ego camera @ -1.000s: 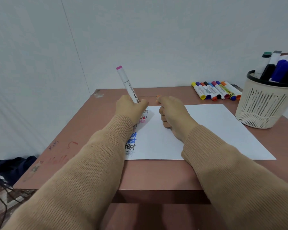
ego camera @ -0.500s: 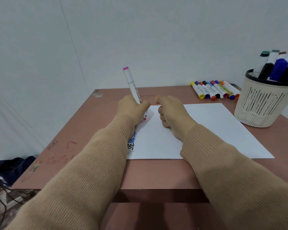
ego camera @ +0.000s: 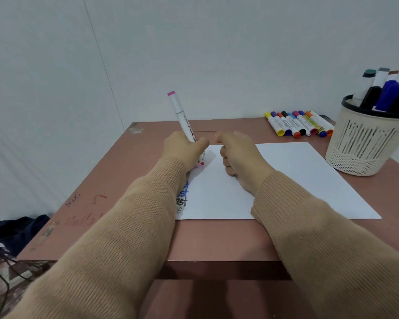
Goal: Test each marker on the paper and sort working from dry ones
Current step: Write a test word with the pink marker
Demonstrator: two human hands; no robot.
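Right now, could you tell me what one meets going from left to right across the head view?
Dark bag on the floor, left hand gripping the pink marker, right hand, row of markers, basket.

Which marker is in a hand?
The pink-ended white marker, gripped by the left hand over the paper; the others lie in a row or stand in the basket.

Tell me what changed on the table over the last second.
The left hand, gripping the pink marker, shifted slightly over the paper, and the marker's upper end swung a little to the right. The right hand stayed curled on the paper; the row of markers and the basket did not move.
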